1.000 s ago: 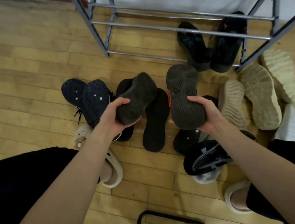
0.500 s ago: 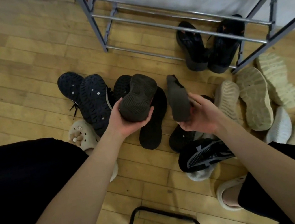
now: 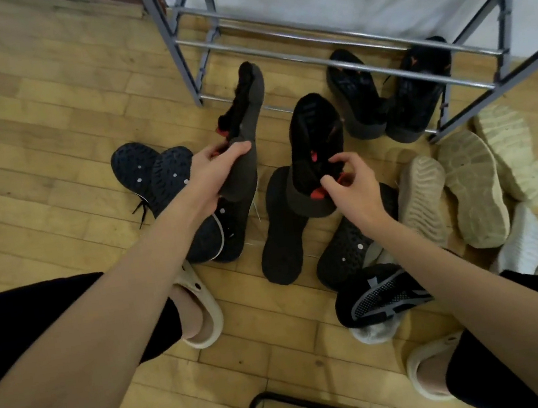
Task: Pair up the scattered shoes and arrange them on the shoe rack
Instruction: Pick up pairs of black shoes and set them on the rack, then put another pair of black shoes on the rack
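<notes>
Now L hand (image 3: 218, 171) grips 1 black sneaker (image 3: 243, 128) at its heel, R hand (image 3: 349, 185) pinches 2nd black sneaker (image 3: 315, 138) by red-trimmed collar, both toes toward shoe rack (image 3: 359, 68) holding 2 black shoes (image 3: 392, 96); no readable brand.

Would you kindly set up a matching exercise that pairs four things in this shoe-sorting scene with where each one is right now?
Things:
1. left hand
2. right hand
3. black pair with orange accents
4. cream shoes

Places or states:
A. lying sole up on the floor, right of the rack's leg
B. grips a dark shoe turned on its side
C. standing together under the shoe rack's lowest bars
D. pinches the collar of an upright black shoe with red trim

Pairs: 1-B, 2-D, 3-C, 4-A
</notes>
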